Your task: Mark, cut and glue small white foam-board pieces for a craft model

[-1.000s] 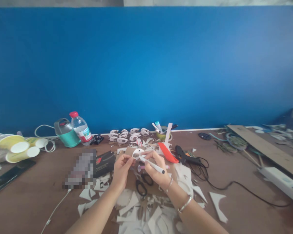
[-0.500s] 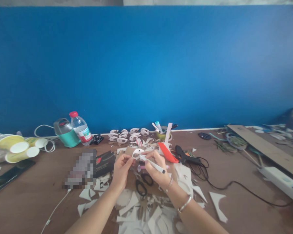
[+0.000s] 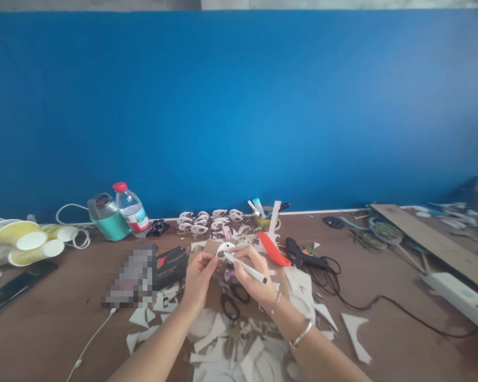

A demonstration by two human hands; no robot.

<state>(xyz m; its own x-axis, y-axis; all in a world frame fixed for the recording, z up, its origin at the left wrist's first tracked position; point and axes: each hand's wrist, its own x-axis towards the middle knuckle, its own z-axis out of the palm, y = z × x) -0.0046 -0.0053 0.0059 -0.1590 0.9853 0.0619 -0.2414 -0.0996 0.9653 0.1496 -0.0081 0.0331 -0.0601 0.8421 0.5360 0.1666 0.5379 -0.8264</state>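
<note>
Between thumb and fingers, my left hand [image 3: 201,273] pinches a small white paper cutout [image 3: 224,248] with dark marks drawn on it. My right hand [image 3: 257,276] grips a white marker pen [image 3: 250,269], its tip at the cutout and its dark end toward my wrist. Beneath both hands lie black-handled scissors [image 3: 231,307] among white paper scraps [image 3: 215,334]. A pink and clear item [image 3: 230,274] lies partly hidden by my right hand. Farther back, several similar white cutouts [image 3: 199,228] sit in rows by the wall.
Right of my hands are a red-orange curved piece [image 3: 274,249] and a black glue gun [image 3: 302,254] with a trailing cable. A pen cup [image 3: 266,216] stands behind. To the left are a water bottle [image 3: 132,209], a black box [image 3: 171,268] and stacked paper cups [image 3: 27,239].
The marker has shifted slightly left and down across the cutout, with my right hand moving a little. My left hand keeps its hold on the cutout.
</note>
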